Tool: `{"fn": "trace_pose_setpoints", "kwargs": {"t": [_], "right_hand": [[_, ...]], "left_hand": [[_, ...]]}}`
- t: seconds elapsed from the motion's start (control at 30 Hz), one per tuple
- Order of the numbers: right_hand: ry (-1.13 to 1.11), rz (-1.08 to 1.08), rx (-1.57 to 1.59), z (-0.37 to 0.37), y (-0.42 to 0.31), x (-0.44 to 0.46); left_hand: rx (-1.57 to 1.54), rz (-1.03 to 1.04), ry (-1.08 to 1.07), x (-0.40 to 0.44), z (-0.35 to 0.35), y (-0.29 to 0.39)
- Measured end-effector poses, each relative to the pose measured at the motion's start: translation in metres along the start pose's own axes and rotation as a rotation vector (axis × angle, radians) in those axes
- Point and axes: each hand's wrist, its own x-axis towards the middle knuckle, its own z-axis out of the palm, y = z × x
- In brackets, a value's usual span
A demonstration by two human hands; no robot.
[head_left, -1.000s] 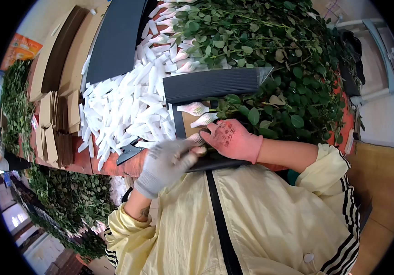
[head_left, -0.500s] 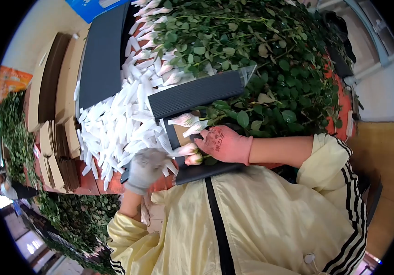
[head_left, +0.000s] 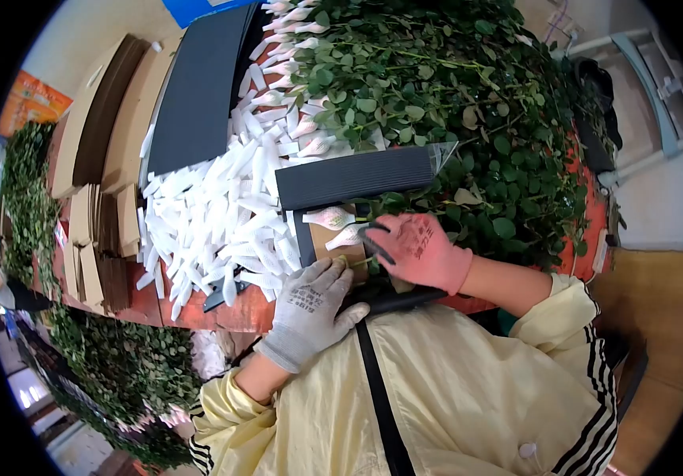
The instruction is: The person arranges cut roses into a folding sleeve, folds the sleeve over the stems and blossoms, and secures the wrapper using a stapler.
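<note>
– Two netted buds [head_left: 328,218]: where?
– On cardboard [head_left: 320,240], 1 o'clock from left hand [head_left: 309,308].
– Left hand's state?
– Grey-gloved, palm down, fingers long and close together, thumb out at 3 o'clock. Anything held underneath: hidden, can't tell.
– Right hand [head_left: 421,250]?
– Pink-gloved, fingers bent, green stem [head_left: 362,261] near fingertips at 9 o'clock. Gripping or not: can't tell.
– Around?
– From left hand: white nets [head_left: 222,210] between 10 and 11, dark ridged sheets [head_left: 357,176] at 1, leafy stems [head_left: 468,119] between 1 and 2.
</note>
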Motion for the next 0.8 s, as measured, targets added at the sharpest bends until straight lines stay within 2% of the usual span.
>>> {"fn": "trace_pose_setpoints", "kwargs": {"t": [0.07,0.1,0.17,0.2,0.33,0.4,0.43,0.5,0.53,0.63,0.7,0.8], "right_hand": [[0.325,-0.007,-0.291,0.015,0.006,-0.009],[0.323,-0.014,-0.289,0.012,0.002,-0.006],[-0.160,0.118,-0.230,0.000,-0.008,0.006],[0.016,0.008,-0.305,0.004,-0.006,0.001],[-0.058,-0.016,-0.347,0.006,0.000,0.016],[-0.076,0.120,-0.374,0.001,-0.002,0.029],[-0.076,0.117,-0.382,-0.005,-0.006,0.034],[-0.354,0.253,-0.217,-0.021,-0.013,0.041],[-0.356,0.246,-0.225,-0.022,-0.012,0.042],[-0.336,0.184,-0.156,-0.019,-0.002,0.035],[-0.138,0.133,-0.262,-0.007,0.004,0.028],[-0.011,0.173,-0.301,-0.010,-0.002,0.023]], "left_hand": [[-0.006,-0.011,0.001,0.000,-0.002,0.003],[0.001,-0.006,0.001,0.000,-0.004,0.003],[0.012,-0.012,0.014,-0.002,-0.001,0.003],[0.020,-0.010,0.019,-0.003,0.001,0.003],[0.009,-0.020,0.017,-0.003,0.002,0.003],[0.013,-0.019,0.024,-0.004,0.005,0.002],[0.012,-0.019,0.032,-0.004,0.006,0.001],[0.062,-0.015,-0.007,-0.005,0.006,0.001],[0.059,-0.020,0.002,-0.005,0.006,0.001],[0.030,-0.016,-0.017,-0.005,0.005,0.002],[0.024,-0.015,-0.003,-0.004,0.007,0.001],[0.005,-0.020,-0.017,-0.003,0.003,0.002]]}}
